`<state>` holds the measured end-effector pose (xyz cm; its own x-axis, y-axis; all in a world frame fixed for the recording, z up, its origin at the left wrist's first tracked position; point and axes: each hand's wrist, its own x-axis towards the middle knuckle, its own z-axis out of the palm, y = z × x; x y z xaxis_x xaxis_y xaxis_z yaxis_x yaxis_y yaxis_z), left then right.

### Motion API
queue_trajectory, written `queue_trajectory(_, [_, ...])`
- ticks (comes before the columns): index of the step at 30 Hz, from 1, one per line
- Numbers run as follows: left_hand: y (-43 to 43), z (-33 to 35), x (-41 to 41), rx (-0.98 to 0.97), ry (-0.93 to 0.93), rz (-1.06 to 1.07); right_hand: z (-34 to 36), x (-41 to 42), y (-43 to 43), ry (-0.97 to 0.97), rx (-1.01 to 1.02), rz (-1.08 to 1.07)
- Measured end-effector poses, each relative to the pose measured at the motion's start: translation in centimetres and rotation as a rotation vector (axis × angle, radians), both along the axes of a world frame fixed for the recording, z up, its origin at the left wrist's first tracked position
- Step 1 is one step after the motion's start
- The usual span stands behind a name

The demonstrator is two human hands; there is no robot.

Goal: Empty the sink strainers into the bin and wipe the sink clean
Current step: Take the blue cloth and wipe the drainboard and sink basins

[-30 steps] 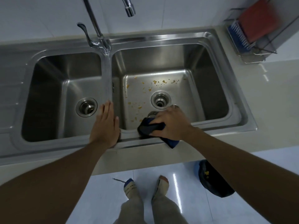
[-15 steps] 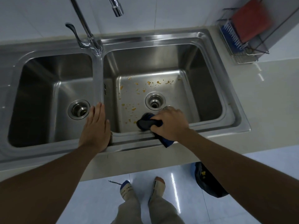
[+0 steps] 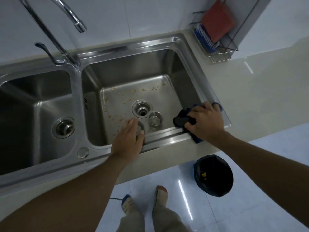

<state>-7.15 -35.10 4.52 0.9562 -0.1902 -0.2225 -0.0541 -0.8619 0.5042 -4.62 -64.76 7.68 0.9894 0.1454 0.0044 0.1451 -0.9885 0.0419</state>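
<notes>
Still crumb-flecked, sink; right hand fingers clench dark cloth; left hand fingers relaxed.

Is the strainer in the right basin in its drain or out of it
Out. The strainer stands on the basin floor beside the open drain.
</notes>
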Motion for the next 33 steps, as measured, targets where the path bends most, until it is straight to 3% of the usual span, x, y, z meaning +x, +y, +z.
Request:
queue_trajectory(5, [-3.4,-1.2,0.7,0.124,-0.011,-0.204,-0.8,-1.2,-5.3,-0.191,-0.034,-0.149])
queue_trajectory(8, [-2.9,-1.5,1.0,0.204,-0.006,-0.296,-0.7,1.4,-5.8,-0.122,-0.062,-0.202])
queue_trajectory(14, [-2.8,-1.7,1.3,0.165,0.065,-0.3,-0.4,8.1,-3.0,0.005,-0.175,-0.341])
queue_trajectory(17, [-2.7,-1.9,1.4,0.156,0.072,-0.312,-0.6,6.9,-2.4,0.053,-0.303,-0.238])
queue_trajectory(22, [-2.6,-2.2,1.5,0.15,0.084,-0.317,-0.4,6.3,-4.9,0.03,-0.251,-0.092])
queue_trajectory(29, [-2.7,-2.2,1.5,0.096,0.12,-0.283,-0.2,16.6,-1.0,0.082,-0.316,-0.228])
queue_trajectory(33, [-2.4,-2.1,1.5,0.088,0.128,-0.283,-0.1,15.1,-0.4,0.114,-0.391,-0.184])
